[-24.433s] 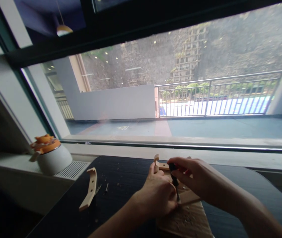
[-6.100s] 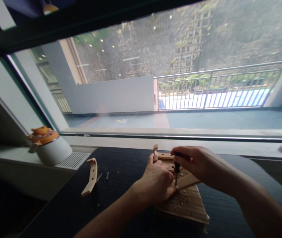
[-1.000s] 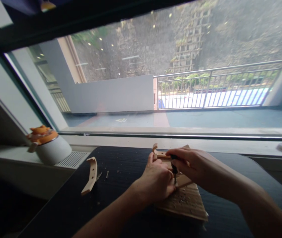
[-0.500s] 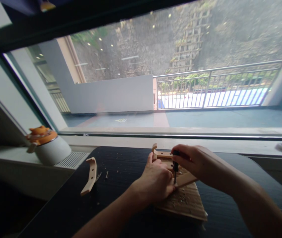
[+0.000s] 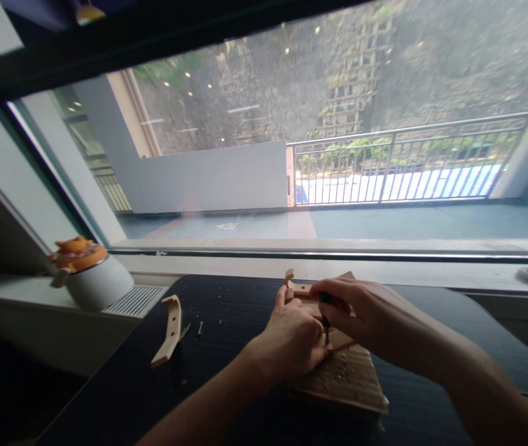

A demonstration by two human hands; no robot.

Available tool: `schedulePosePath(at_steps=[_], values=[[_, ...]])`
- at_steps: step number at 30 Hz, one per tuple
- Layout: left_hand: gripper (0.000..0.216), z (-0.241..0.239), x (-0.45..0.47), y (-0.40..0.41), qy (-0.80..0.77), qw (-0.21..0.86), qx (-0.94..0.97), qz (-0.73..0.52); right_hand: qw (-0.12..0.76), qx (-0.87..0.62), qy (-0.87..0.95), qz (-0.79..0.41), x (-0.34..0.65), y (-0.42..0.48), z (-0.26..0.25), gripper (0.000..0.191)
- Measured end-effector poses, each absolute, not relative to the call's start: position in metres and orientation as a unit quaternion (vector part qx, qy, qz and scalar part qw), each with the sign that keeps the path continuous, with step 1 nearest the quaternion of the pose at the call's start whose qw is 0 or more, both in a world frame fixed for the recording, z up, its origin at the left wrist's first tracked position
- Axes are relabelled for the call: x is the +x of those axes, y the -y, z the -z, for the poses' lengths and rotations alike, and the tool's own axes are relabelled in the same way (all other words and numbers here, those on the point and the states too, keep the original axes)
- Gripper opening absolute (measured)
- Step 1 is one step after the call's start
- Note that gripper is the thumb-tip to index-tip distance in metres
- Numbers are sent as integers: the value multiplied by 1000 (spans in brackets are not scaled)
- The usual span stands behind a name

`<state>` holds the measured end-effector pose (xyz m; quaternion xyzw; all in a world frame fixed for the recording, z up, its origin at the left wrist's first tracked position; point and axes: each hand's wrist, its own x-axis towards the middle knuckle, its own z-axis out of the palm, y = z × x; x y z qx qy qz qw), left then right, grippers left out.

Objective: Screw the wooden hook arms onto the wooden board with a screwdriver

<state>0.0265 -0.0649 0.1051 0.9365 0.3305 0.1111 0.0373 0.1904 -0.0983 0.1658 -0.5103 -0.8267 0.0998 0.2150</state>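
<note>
Right hand (image 5: 354, 303) has rolled leftward over the screwdriver (image 5: 326, 323), grip closed round it.
Left hand (image 5: 294, 337) presses against wooden parts (image 5: 341, 340); its grip I can't tell.

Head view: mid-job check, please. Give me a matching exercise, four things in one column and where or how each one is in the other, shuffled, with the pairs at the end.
Things
1. Screwdriver
2. Loose curved wooden piece
3. White pot
4. Brown board

Places and states
A. Apart from both hands, two holes showing
B. Beneath the wooden strip at the hands
C. Gripped in the right hand, tip pointing down
D. Beside the vent grille, orange on top

Right pairs: 1-C, 2-A, 3-D, 4-B
</note>
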Motion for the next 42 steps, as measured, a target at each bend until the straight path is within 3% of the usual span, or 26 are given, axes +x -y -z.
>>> schedulePosePath(at_steps=[28, 33, 42], values=[[20, -111, 27, 66, -335, 56, 935, -97, 178, -590, 787, -36, 197, 91, -162, 20], [14, -106, 27, 65, -326, 47, 936, -126, 191, -515, 830, -99, 189, 102, -166, 19], [18, -101, 25, 64, -326, 35, 937, -123, 193, -527, 821, -103, 195, 100, -164, 21]])
